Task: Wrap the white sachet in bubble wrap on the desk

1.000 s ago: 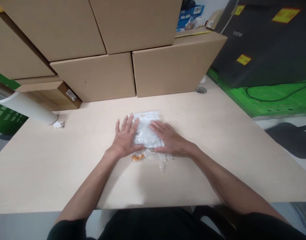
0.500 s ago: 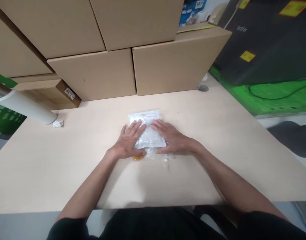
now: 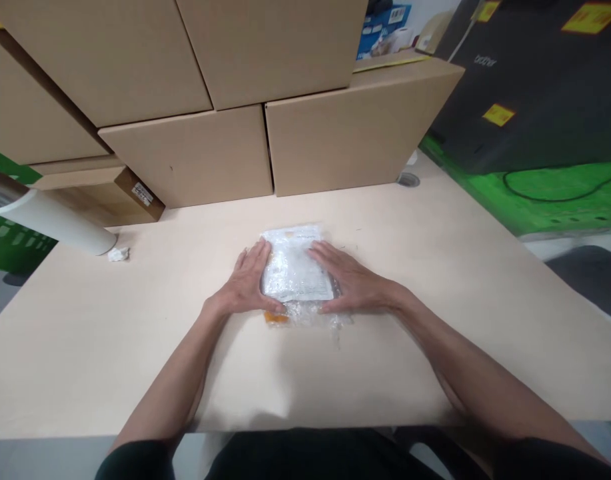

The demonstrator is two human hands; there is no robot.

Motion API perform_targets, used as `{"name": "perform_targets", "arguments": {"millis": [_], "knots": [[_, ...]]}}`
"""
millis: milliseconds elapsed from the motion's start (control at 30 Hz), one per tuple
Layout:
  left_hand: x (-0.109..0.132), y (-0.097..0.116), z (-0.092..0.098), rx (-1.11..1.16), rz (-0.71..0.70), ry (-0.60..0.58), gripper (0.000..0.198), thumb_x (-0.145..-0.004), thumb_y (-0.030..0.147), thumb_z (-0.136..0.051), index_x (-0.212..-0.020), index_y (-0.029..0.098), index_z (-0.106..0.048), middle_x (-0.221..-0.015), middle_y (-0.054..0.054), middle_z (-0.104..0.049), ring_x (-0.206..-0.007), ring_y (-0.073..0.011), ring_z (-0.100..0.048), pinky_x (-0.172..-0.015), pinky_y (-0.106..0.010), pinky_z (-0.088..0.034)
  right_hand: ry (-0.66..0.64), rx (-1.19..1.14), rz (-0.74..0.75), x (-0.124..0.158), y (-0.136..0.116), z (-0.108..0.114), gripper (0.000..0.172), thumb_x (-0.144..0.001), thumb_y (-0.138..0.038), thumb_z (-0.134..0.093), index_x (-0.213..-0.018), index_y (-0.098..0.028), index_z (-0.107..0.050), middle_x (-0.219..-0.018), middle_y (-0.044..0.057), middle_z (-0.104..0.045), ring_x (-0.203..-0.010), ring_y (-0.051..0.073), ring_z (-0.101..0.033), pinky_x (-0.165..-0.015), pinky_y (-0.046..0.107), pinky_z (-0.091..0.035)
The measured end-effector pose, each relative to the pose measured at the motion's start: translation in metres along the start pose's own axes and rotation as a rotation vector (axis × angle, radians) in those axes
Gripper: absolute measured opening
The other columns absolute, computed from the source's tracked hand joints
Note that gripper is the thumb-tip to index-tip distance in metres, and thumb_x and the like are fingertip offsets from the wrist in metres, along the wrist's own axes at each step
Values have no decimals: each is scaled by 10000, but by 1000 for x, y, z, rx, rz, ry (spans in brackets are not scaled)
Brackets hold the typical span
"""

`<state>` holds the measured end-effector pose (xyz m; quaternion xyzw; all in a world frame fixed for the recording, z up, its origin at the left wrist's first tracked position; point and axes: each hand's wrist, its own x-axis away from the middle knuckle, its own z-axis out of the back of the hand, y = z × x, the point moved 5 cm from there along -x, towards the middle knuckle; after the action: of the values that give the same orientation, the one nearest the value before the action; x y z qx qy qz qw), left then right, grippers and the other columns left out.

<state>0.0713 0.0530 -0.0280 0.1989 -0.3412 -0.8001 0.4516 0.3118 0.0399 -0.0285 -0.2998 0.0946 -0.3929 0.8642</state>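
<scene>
White, flat, plastic-wrapped rectangular packet (image 3: 296,270) could skid or crease if left hand (image 3: 246,281) and right hand (image 3: 349,281), both spread, press unevenly.

Your bare left hand (image 3: 245,281) and bare right hand (image 3: 354,281), fingers spread, touching either side of a flat white rectangular packet (image 3: 296,270), crinkled clear plastic (image 3: 305,313) below it, your pale smooth tabletop (image 3: 135,333) underneath.

Between the left hand (image 3: 248,280) and the right hand (image 3: 352,280), a flat rectangular white packet (image 3: 295,270) in clear plastic carries faint grey print; beside the left hand, a small flat piece (image 3: 276,319) is orange; beyond the grip, stacked cardboard boxes (image 3: 350,143) are plain brown
</scene>
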Motion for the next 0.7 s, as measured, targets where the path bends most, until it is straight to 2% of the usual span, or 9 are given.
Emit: {"name": "perform_targets", "arguments": {"millis": [133,233,300,400,500,600,700], "knots": [[-2,-6,-1,-74,36,6,1315,-457,579,-906,-1553,182,-298,-1656,-185,-146,-1520,-440,-42,-1198,-541,133,2,-14,-6,-2,0,-2,1110,-761,-679,-686,-1608,-298,-78,-1688,82,-36,-1541,340,-27,-1232,542,-118],[-3,-4,-2,-109,64,13,1304,-455,601,-901,-1548,198,-313,-1650,-181,-179,-1512,-462,-50,-1195,-570,118,22,-18,-15,-3,-3,-4,1093,-765,-654,-698,-1606,-304,-94,-1689,70,-46,-1541,339,-26,-1235,537,-106],[-2,0,-2,-169,77,9,1335,-470,643,-880,-1567,202,-261,-1656,-191,-144,-1510,-469,-23,-1189,-592,107,28,-22,-20,-3,-4,-2,1101,-763,-651,-701,-1607,-296,-91,-1689,74,-35,-1541,340,-12,-1234,535,-103],[1,7,0,-309,99,-28,1395,-535,727,-807,-1603,200,-81,-1665,-202,25,-1508,-454,81,-1177,-614,105,-31,-40,1,-2,-2,3,1156,-749,-688,-691,-1612,-264,-49,-1687,89,36,-1539,339,51,-1235,529,-67],[5,10,2,-379,77,-160,1347,-652,773,-702,-1595,233,93,-1649,-173,167,-1509,-405,147,-1183,-612,80,-116,-74,48,1,6,8,1178,-744,-721,-675,-1613,-261,-24,-1683,75,93,-1535,331,94,-1238,511,-26],[7,5,2,-396,70,-251,1250,-723,736,-669,-1592,278,104,-1658,-127,150,-1516,-386,137,-1194,-607,58,-129,-91,79,1,13,9,1117,-779,-725,-634,-1613,-270,-46,-1685,58,86,-1538,320,84,-1239,500,-19],[6,-1,1,-420,85,-238,1235,-724,665,-711,-1598,271,69,-1666,-118,113,-1523,-387,96,-1201,-597,54,-86,-93,89,-2,15,5,1086,-798,-716,-619,-1613,-262,-63,-1688,70,55,-1540,319,71,-1236,516,-20]]}}
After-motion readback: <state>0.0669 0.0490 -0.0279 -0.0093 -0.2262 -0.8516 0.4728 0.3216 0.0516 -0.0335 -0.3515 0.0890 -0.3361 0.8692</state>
